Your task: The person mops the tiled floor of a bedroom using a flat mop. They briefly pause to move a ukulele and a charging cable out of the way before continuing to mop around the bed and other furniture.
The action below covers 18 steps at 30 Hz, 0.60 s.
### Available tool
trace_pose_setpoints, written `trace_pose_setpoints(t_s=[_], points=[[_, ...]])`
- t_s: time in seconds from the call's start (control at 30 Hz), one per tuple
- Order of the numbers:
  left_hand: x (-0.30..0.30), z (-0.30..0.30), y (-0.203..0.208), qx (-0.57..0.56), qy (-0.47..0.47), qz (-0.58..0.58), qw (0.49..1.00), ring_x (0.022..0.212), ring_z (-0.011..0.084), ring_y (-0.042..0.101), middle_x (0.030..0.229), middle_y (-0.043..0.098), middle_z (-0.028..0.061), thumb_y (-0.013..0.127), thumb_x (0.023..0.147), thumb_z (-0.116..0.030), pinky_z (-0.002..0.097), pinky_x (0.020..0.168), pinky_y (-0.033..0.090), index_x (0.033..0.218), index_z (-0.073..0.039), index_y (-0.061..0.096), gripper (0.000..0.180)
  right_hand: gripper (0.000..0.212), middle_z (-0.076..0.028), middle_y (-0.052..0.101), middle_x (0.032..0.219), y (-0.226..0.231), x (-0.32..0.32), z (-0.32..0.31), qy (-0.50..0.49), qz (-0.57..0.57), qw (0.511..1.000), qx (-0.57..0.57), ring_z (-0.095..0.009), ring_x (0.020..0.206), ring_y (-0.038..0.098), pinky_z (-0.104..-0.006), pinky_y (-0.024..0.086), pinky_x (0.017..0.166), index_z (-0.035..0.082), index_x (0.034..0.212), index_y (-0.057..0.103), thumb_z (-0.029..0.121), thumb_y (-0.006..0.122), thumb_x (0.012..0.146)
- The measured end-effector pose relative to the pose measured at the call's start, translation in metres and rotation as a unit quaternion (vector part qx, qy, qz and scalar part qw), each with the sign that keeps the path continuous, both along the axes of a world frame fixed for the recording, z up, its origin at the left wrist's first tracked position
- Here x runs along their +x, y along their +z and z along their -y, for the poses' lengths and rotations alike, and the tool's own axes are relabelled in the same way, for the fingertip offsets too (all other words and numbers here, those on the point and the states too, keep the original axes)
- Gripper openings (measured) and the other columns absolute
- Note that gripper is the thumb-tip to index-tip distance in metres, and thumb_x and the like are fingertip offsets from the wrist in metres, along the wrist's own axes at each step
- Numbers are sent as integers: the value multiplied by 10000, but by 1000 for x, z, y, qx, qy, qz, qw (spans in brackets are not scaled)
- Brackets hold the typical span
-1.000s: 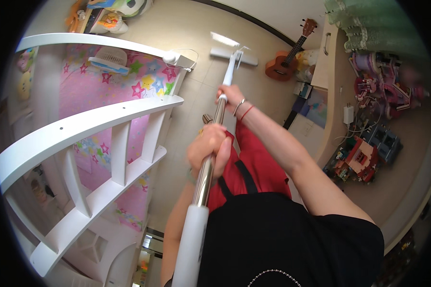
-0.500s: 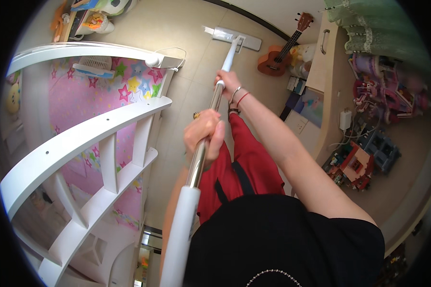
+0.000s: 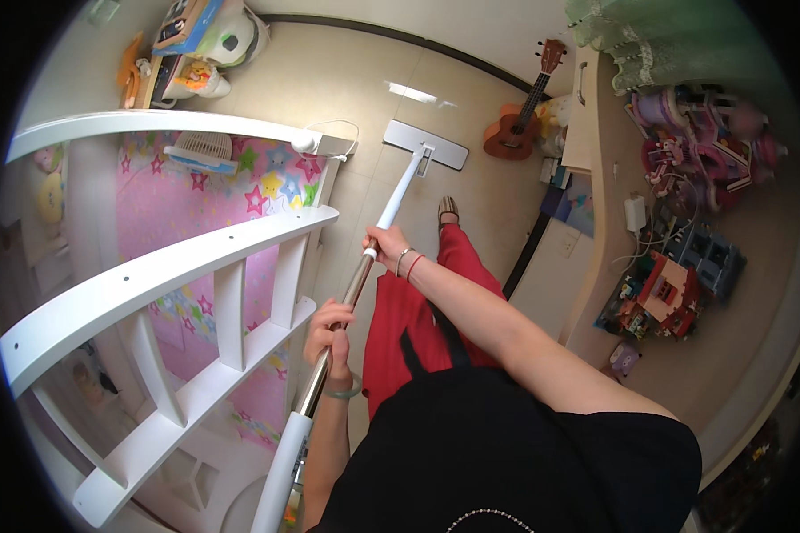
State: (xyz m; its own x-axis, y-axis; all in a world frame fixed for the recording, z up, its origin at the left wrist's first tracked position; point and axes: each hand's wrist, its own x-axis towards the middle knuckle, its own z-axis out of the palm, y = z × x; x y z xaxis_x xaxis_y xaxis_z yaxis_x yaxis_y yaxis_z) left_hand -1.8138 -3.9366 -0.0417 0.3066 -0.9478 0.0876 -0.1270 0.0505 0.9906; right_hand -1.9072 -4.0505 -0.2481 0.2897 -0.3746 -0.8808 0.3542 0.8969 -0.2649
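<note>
A flat mop with a silver and white pole [image 3: 356, 289] slants from the lower left up across the middle of the view. Its pale rectangular mop head [image 3: 404, 135] lies flat on the tiled floor ahead of me. My right hand [image 3: 386, 246] is closed round the pole farther along, close to where silver meets the light blue-white lower section. Nearer to me, my left hand [image 3: 330, 336] wraps the silver part, just above the thick white grip [image 3: 284, 462]. My arm in red trousers' direction reaches over the red trouser legs [image 3: 409, 311].
At left stands a white bed frame [image 3: 169, 262] with slatted rails and a pink star-patterned mattress [image 3: 187, 200]. A ukulele [image 3: 514, 129] leans by the wall at far right of the floor. A desk [image 3: 684, 382] along the right holds toy buildings [image 3: 662, 298]. Soft toys [image 3: 231, 40] sit far left.
The mop head has come back nearer to me. Both hands have moved left and nearer with the pole. A striped shoe now shows beyond the trouser leg.
</note>
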Motion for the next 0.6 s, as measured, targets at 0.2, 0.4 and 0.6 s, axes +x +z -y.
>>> trace_pose_setpoints(t_s=[0.2,0.4,0.6], points=[[-42,-33,10,165,161,-181,956,1293,320,463,1374,463,262,468,1012,-242,438,1073,409,976,-11,524,240,79,-120,594,669,-12,-2,-11,-47,20,995,90,-238,543,619,-400,550,491,-40,877,509,-3,562,832],[-61,17,22,134,103,-57,984,1257,371,498,1263,546,313,459,984,-188,479,1036,414,878,-11,521,215,103,-96,547,554,19,-18,23,-40,-113,993,-11,-207,439,566,-337,465,398,-33,726,502,9,536,813],[-84,102,3,102,60,-17,993,1212,368,540,1231,581,302,440,962,-115,466,1069,365,887,14,560,192,127,-90,534,548,-8,-60,124,-32,-109,987,-118,-206,441,548,-355,470,421,-11,699,508,15,510,823]])
